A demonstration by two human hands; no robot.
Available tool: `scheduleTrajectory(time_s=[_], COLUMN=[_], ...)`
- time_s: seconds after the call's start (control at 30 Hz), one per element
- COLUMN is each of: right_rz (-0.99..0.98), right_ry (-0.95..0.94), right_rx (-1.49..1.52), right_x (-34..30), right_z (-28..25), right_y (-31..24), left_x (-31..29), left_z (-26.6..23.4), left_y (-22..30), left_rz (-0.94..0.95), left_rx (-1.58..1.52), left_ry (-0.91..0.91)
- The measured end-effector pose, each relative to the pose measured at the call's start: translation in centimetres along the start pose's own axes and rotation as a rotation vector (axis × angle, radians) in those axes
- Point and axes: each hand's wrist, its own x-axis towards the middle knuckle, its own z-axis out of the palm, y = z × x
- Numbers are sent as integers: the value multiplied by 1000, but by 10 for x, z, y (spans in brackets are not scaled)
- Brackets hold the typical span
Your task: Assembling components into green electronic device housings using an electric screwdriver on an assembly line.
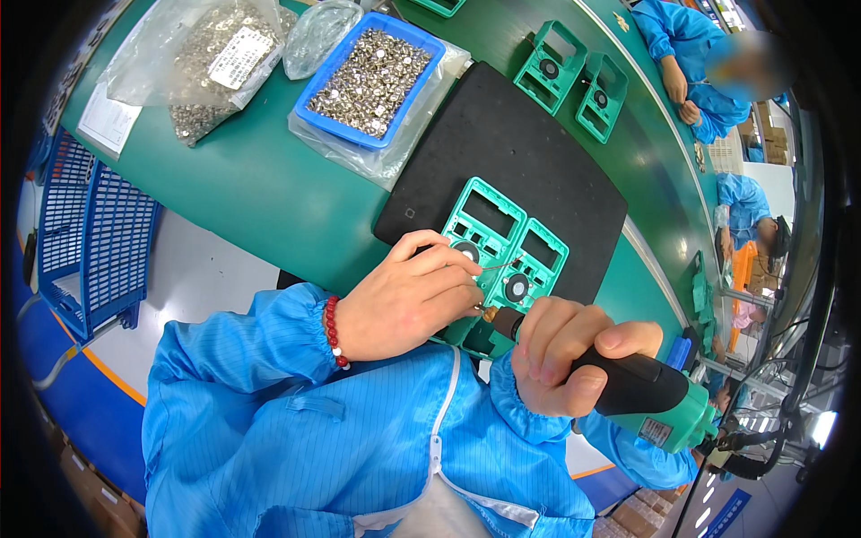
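Note:
My right hand (pixel 569 354) is wrapped round a black and green electric screwdriver (pixel 650 394), which points left. Its tip reaches the lower part of two green plastic housings (pixel 541 255) that lie side by side on a black mat (pixel 529 161). Each housing has a rectangular opening and a round black speaker (pixel 517 287); a thin reddish wire runs near them. Over the left housing rests my left hand (pixel 404 296), its fingers curled together close to the screwdriver tip. Whatever sits between those fingertips is hidden.
Beyond the mat's left side, a blue tray (pixel 309 112) holds many small metal screws, beside a clear bag of metal parts (pixel 193 121). Two more green housings (pixel 601 97) lie at the back. A blue basket (pixel 117 233) stands left; co-workers (pixel 695 63) sit far right.

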Motion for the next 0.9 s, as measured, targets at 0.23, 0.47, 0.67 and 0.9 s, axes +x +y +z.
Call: scheduleTrajectory(time_s=[0.23,0.47,0.67,0.9], right_rz=[-89,-180,-54,-40], right_ry=[119,426,502,477], right_rx=[2,-202,-178,-161], right_x=[1,19,14,17], right_z=[8,12,6,4], right_y=[11,34,46,54], left_x=[4,39,54,66], left_z=[-3,-47,-97,-106], left_y=[0,-41,-106,-114], left_rz=[-11,-108,-300,-262], left_rx=[-43,315,890,948], left_ry=[56,241,-20,-161])
